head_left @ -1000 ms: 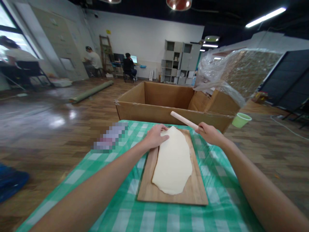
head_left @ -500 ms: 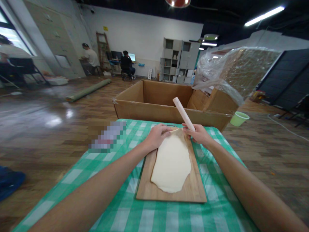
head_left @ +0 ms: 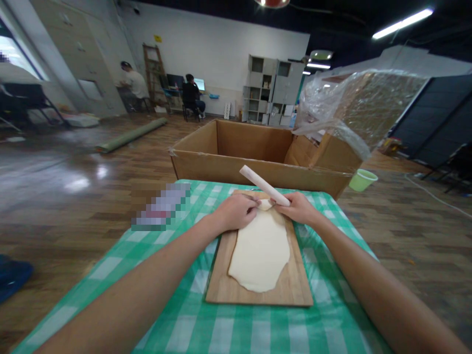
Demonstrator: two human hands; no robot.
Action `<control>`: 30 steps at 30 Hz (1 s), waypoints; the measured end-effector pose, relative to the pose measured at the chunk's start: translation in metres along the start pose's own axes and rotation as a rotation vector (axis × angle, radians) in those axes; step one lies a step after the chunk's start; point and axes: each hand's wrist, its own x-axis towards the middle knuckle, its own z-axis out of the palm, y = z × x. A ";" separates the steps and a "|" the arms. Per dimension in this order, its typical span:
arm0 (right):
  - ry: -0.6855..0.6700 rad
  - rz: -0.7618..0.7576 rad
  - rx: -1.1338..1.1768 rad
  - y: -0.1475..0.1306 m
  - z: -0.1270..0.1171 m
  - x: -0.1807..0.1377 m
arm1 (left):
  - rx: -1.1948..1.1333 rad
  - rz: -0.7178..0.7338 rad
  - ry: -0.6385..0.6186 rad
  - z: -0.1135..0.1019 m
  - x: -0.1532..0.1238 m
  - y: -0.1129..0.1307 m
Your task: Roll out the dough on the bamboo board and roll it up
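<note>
A flat sheet of pale dough (head_left: 260, 250) lies on a wooden board (head_left: 295, 287) set on the green checked tablecloth (head_left: 217, 329). My left hand (head_left: 234, 211) pinches the far end of the dough, fingers closed on its edge. My right hand (head_left: 299, 208) grips a pale wooden rolling pin (head_left: 263, 185) by one end. The pin angles up and to the left over the board's far end. Both hands meet at the dough's far tip.
A large open cardboard box (head_left: 221, 160) stands just beyond the table, with a plastic-wrapped bundle (head_left: 363, 110) at its right. A green bucket (head_left: 362, 179) sits on the wood floor. People sit at desks far back left. A blurred patch lies left of the board.
My right hand has come left to the dough's far tip, and the rolling pin has swung round with it. My left hand went from flat on the dough to pinching its edge.
</note>
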 end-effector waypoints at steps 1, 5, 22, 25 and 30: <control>0.005 -0.032 -0.016 -0.004 0.000 -0.001 | 0.008 0.013 -0.006 0.000 -0.001 0.001; -0.088 -0.212 -0.132 -0.021 -0.004 -0.004 | 0.001 -0.024 -0.043 0.000 -0.003 0.003; -0.121 -0.022 -0.189 -0.008 -0.011 -0.005 | 0.016 -0.102 0.022 -0.007 -0.022 -0.031; -0.081 -0.003 -0.129 -0.006 -0.013 -0.007 | 0.056 -0.164 0.104 -0.005 -0.023 -0.036; -0.105 -0.069 -0.145 -0.005 -0.011 -0.006 | -0.033 -0.163 0.054 -0.006 -0.017 -0.031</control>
